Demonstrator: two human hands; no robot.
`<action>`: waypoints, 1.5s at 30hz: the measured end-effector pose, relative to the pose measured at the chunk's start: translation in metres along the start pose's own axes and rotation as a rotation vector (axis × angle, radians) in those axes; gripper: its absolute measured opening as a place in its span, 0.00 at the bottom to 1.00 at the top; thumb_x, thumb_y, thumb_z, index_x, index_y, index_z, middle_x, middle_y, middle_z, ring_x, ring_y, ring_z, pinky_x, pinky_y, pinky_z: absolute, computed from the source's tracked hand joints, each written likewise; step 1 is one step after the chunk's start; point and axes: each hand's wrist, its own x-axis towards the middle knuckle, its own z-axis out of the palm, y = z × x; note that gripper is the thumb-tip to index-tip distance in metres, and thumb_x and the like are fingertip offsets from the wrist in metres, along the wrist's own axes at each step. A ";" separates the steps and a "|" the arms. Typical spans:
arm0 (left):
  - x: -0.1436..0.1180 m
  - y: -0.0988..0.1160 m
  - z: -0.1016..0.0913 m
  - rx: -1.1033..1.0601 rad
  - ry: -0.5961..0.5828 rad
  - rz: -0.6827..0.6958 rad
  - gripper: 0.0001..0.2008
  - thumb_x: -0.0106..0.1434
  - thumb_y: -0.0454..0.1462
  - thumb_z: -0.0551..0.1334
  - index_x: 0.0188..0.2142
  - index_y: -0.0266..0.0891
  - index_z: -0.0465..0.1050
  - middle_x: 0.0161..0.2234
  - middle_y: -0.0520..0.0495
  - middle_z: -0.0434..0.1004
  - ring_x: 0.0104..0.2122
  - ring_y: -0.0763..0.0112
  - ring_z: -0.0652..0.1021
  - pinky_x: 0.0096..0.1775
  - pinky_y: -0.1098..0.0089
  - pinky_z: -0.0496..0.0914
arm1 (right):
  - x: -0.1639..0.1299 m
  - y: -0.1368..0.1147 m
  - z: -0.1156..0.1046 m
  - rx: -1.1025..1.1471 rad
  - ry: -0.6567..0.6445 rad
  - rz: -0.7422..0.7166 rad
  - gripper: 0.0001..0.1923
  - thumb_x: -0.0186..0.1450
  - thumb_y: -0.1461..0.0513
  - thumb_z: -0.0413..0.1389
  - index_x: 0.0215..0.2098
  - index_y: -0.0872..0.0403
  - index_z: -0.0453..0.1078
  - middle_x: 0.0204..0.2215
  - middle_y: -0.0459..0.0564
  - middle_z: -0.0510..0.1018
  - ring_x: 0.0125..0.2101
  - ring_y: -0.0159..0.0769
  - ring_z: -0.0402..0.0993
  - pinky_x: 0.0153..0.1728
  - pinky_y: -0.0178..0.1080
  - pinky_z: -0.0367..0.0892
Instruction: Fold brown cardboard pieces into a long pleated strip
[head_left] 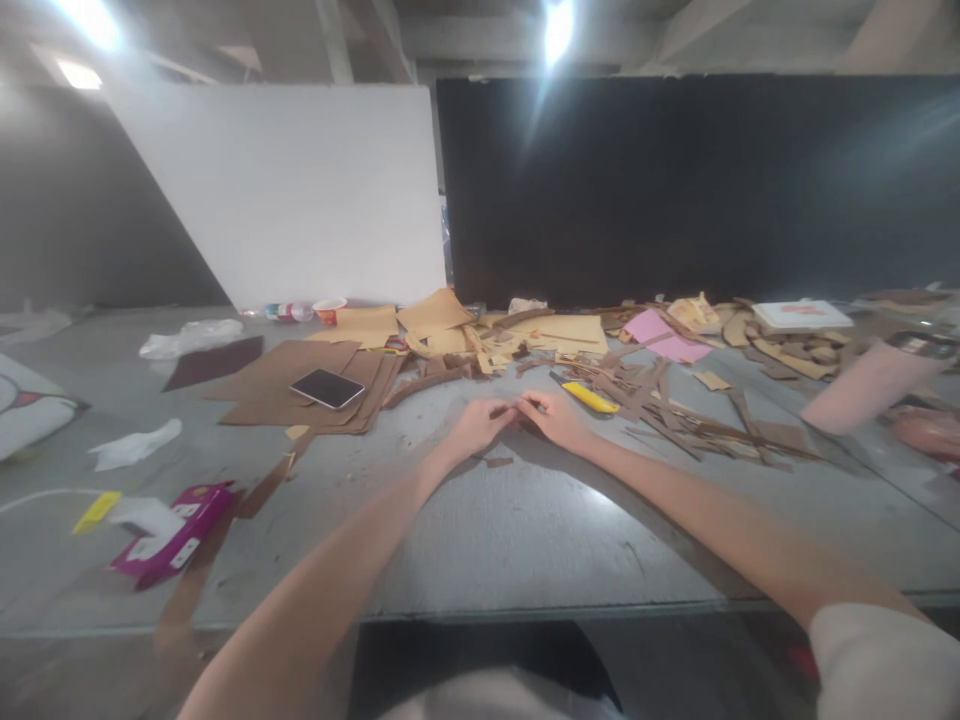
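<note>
My left hand (pixel 482 425) and my right hand (pixel 553 417) meet fingertip to fingertip above the middle of the grey table (pixel 495 540). The fingers of both are curled and pinched together; whatever sits between them, if anything, is too small or hidden to name. Just right of my right hand lies a yellow utility knife (pixel 591 397), its dark end pointing up and left. A small brown scrap (pixel 498 462) rests on the tabletop just below the hands.
Brown sheets (pixel 262 385) with a phone (pixel 328 389) on top lie left. Brown strips (pixel 690 420) and tan pieces (pixel 574 330) spread behind and right. A purple tissue pack (pixel 176 535) is front left, a pink tumbler (pixel 870 385) far right. Panels (pixel 300 190) stand behind.
</note>
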 end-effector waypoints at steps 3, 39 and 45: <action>0.000 0.000 0.001 -0.036 -0.015 -0.008 0.22 0.74 0.51 0.56 0.37 0.40 0.82 0.37 0.46 0.85 0.37 0.64 0.81 0.40 0.70 0.71 | -0.001 0.001 0.000 -0.010 0.009 -0.014 0.29 0.76 0.42 0.48 0.28 0.51 0.70 0.25 0.46 0.75 0.29 0.38 0.68 0.32 0.37 0.60; 0.005 -0.011 -0.001 -0.082 0.151 -0.122 0.22 0.71 0.53 0.60 0.35 0.39 0.83 0.34 0.46 0.86 0.36 0.61 0.83 0.40 0.67 0.73 | 0.000 0.008 0.001 0.177 0.019 0.040 0.19 0.74 0.48 0.52 0.48 0.53 0.77 0.34 0.49 0.81 0.33 0.39 0.75 0.36 0.39 0.69; 0.005 -0.015 -0.004 -0.195 0.170 -0.152 0.21 0.69 0.52 0.63 0.39 0.39 0.85 0.38 0.43 0.87 0.38 0.60 0.83 0.43 0.64 0.75 | -0.002 0.011 0.002 0.154 0.014 0.062 0.22 0.74 0.48 0.51 0.51 0.52 0.80 0.26 0.46 0.77 0.25 0.36 0.68 0.27 0.37 0.63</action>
